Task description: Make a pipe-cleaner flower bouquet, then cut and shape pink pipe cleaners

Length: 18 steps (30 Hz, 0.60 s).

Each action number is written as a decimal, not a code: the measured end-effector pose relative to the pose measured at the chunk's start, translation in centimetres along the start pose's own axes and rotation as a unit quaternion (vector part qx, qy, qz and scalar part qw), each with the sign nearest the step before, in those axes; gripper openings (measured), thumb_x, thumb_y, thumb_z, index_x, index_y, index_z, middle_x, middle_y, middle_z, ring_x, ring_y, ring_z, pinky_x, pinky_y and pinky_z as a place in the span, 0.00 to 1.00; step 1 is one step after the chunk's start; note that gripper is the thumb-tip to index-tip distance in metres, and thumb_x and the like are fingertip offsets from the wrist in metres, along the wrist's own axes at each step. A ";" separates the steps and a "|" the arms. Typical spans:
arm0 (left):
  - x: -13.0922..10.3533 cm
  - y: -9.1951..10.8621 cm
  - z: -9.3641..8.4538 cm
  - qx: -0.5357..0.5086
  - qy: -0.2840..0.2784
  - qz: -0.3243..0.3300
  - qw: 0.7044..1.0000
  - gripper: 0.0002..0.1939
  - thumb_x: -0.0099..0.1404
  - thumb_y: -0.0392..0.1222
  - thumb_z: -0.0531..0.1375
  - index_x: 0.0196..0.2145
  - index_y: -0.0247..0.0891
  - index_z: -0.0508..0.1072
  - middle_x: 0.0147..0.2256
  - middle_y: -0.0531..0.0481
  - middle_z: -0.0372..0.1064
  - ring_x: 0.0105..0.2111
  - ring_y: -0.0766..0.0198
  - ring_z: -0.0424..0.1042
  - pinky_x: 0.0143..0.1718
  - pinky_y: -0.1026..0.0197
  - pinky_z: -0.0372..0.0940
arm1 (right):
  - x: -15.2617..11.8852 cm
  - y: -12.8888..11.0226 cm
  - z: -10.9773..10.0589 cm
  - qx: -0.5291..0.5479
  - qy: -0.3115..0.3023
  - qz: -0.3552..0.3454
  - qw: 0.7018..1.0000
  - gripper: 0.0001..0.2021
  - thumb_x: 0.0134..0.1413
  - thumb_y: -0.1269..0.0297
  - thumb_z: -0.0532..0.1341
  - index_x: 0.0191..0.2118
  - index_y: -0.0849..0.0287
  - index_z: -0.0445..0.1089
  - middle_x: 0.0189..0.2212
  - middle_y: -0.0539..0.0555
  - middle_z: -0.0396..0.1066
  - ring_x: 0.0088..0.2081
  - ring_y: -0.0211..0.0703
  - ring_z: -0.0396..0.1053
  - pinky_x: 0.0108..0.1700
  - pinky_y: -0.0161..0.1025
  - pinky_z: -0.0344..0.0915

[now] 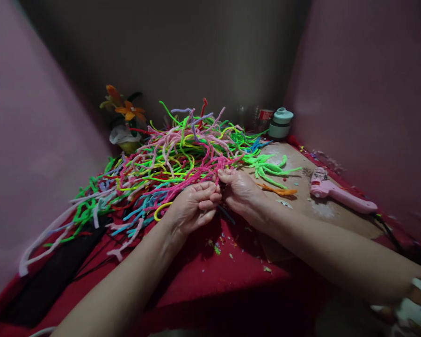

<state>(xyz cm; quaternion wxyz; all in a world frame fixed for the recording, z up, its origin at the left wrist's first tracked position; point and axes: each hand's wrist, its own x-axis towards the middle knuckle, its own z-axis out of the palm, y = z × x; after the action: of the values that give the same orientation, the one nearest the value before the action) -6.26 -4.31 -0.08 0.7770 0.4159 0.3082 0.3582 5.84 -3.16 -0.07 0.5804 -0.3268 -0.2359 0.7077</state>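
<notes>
A large tangled heap of fuzzy coloured stems (182,154) lies on the red cloth, in pink, green, yellow, blue and red. In front of it my two hands meet at a bright pink fuzzy stem piece (221,164). My left hand (195,206) has its fingers curled, with thumb and forefinger pinched at the lower end of the pink piece. My right hand (239,189) pinches the same piece a little higher, between thumb and forefinger. Part of the pink piece is hidden by the fingers.
On the right, a pink glue gun (344,194) rests on a cardboard sheet (324,213) near green stems (268,169) and an orange piece (279,190). Behind stands a teal-lidded jar (280,124). Orange flowers (129,111) stand back left; a black flat item (56,276) lies front left.
</notes>
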 end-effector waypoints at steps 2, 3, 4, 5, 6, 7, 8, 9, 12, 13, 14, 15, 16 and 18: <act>0.2 -0.1 -0.1 -0.004 0.000 -0.001 1.000 0.06 0.56 0.36 0.61 0.29 0.32 0.67 0.20 0.58 0.59 0.12 0.82 0.47 0.10 0.76 0.49 | 0.1 0.0 -0.1 -0.003 -0.012 -0.007 1.000 0.12 0.50 0.75 0.56 0.20 0.59 0.55 0.11 0.44 0.57 0.13 0.31 0.55 0.17 0.30 0.54; 0.2 -0.1 -0.1 0.013 0.006 0.001 1.000 0.06 0.57 0.38 0.60 0.29 0.32 0.67 0.20 0.57 0.59 0.11 0.81 0.48 0.09 0.75 0.50 | 0.2 0.1 -0.3 -0.009 -0.023 -0.007 1.000 0.12 0.51 0.74 0.55 0.20 0.59 0.55 0.11 0.45 0.57 0.13 0.32 0.55 0.17 0.31 0.54; 0.2 -0.1 0.0 0.034 0.015 0.008 0.999 0.06 0.58 0.39 0.60 0.30 0.32 0.68 0.20 0.57 0.60 0.11 0.79 0.49 0.08 0.74 0.51 | 0.3 0.1 -0.4 -0.016 -0.036 -0.004 0.999 0.12 0.52 0.72 0.55 0.21 0.58 0.55 0.11 0.45 0.57 0.12 0.32 0.55 0.16 0.31 0.54; 0.2 -0.1 0.0 0.053 0.023 0.016 0.998 0.07 0.58 0.40 0.59 0.30 0.32 0.68 0.20 0.57 0.60 0.11 0.78 0.50 0.07 0.73 0.52 | 0.3 0.2 -0.6 -0.024 -0.050 -0.001 0.998 0.11 0.53 0.71 0.55 0.22 0.58 0.55 0.11 0.45 0.58 0.12 0.33 0.55 0.16 0.31 0.54; 0.1 0.0 0.1 0.068 0.030 0.022 0.997 0.07 0.59 0.40 0.59 0.31 0.32 0.68 0.20 0.56 0.61 0.11 0.78 0.51 0.07 0.72 0.53 | 0.3 0.3 -0.7 -0.030 -0.062 0.001 0.998 0.11 0.53 0.69 0.55 0.22 0.58 0.54 0.10 0.44 0.58 0.11 0.33 0.56 0.16 0.31 0.54; 0.1 0.0 0.1 0.077 0.036 0.026 0.996 0.07 0.59 0.39 0.59 0.31 0.31 0.69 0.21 0.56 0.61 0.12 0.77 0.52 0.07 0.72 0.54 | 0.3 0.4 -0.8 -0.035 -0.071 0.003 0.997 0.11 0.53 0.68 0.56 0.23 0.58 0.54 0.10 0.44 0.58 0.11 0.34 0.56 0.15 0.31 0.54; 0.0 0.0 0.1 0.083 0.039 0.027 0.995 0.07 0.59 0.39 0.58 0.31 0.31 0.69 0.21 0.55 0.62 0.12 0.77 0.53 0.07 0.72 0.54 | 0.3 0.5 -0.9 -0.037 -0.077 0.002 0.996 0.11 0.53 0.67 0.56 0.24 0.57 0.54 0.10 0.44 0.58 0.11 0.34 0.56 0.15 0.31 0.54; 0.0 0.0 0.1 0.087 0.040 0.025 0.995 0.07 0.60 0.39 0.58 0.31 0.30 0.70 0.22 0.54 0.63 0.13 0.76 0.54 0.07 0.72 0.55 | 0.3 0.5 -1.0 -0.039 -0.082 0.000 0.996 0.11 0.53 0.66 0.57 0.24 0.57 0.54 0.10 0.43 0.58 0.11 0.34 0.57 0.15 0.31 0.54; -0.1 0.2 -0.1 0.090 0.037 0.016 0.995 0.07 0.60 0.38 0.58 0.31 0.29 0.71 0.23 0.52 0.64 0.14 0.76 0.56 0.08 0.71 0.55 | 0.4 0.7 -1.2 -0.046 -0.091 0.000 0.995 0.11 0.52 0.63 0.58 0.24 0.57 0.55 0.10 0.44 0.59 0.11 0.35 0.58 0.16 0.32 0.56; -0.1 0.3 -0.2 0.089 0.036 0.014 0.995 0.07 0.59 0.38 0.58 0.31 0.29 0.71 0.24 0.52 0.64 0.14 0.76 0.57 0.09 0.71 0.56 | 0.4 0.7 -1.2 -0.044 -0.092 -0.003 0.995 0.11 0.51 0.62 0.58 0.24 0.58 0.55 0.11 0.44 0.60 0.12 0.34 0.59 0.16 0.32 0.57; -0.1 0.4 -0.3 0.089 0.035 0.014 0.995 0.07 0.59 0.38 0.58 0.32 0.29 0.71 0.24 0.52 0.64 0.14 0.75 0.57 0.09 0.71 0.56 | 0.5 0.7 -1.2 -0.040 -0.092 -0.008 0.995 0.11 0.50 0.63 0.59 0.24 0.58 0.56 0.11 0.44 0.60 0.13 0.34 0.59 0.17 0.31 0.57; -0.2 0.5 -0.3 0.089 0.035 0.014 0.995 0.08 0.58 0.38 0.59 0.32 0.29 0.72 0.24 0.52 0.64 0.15 0.75 0.58 0.10 0.71 0.57 | 0.5 0.6 -1.3 -0.035 -0.090 -0.016 0.995 0.11 0.49 0.64 0.60 0.23 0.59 0.57 0.11 0.44 0.60 0.13 0.33 0.59 0.18 0.31 0.58; -0.3 0.7 -0.4 0.089 0.037 0.015 0.995 0.08 0.57 0.38 0.60 0.33 0.29 0.72 0.24 0.52 0.64 0.15 0.75 0.58 0.10 0.71 0.57 | 0.6 0.5 -1.3 -0.028 -0.087 -0.027 0.995 0.11 0.47 0.65 0.61 0.22 0.59 0.58 0.11 0.44 0.60 0.14 0.32 0.59 0.18 0.30 0.58; -0.5 1.0 -0.5 0.093 0.042 0.016 0.995 0.09 0.56 0.39 0.61 0.33 0.30 0.71 0.23 0.53 0.63 0.15 0.75 0.58 0.11 0.71 0.58 | 0.6 0.3 -1.3 -0.019 -0.086 -0.041 0.995 0.11 0.45 0.67 0.62 0.21 0.60 0.59 0.12 0.45 0.61 0.15 0.31 0.60 0.20 0.30 0.59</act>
<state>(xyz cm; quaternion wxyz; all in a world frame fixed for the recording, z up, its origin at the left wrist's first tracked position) -7.26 -4.12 0.69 0.7156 0.4761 0.3658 0.3570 6.50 -2.73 -1.26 0.5799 -0.2662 -0.3113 0.7042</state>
